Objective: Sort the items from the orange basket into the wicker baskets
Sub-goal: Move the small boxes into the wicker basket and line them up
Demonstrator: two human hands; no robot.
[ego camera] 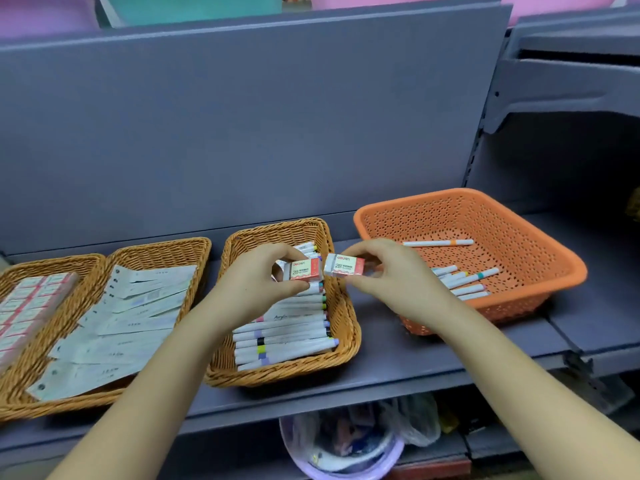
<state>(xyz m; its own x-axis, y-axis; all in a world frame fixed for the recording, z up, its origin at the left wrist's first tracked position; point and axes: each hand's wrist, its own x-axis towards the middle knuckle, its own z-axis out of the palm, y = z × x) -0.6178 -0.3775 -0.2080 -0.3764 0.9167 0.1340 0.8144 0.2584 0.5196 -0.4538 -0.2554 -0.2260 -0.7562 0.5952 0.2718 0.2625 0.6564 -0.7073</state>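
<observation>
Your left hand (pixel 256 275) pinches one boxed eraser (pixel 304 270) above the marker-filled wicker basket (pixel 341 313); your right hand (pixel 388 271) pinches a second eraser (pixel 344 265) just beside it (loose markers (pixel 464 280) lie in the orange basket (pixel 540 244)).

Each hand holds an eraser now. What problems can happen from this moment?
1. The left hand and right hand pinch their erasers only at the fingertips, above the marker basket. A loose grip could drop one among the markers.
2. The eraser basket is far left, so the reach passes over the paper-sleeve basket.
</observation>
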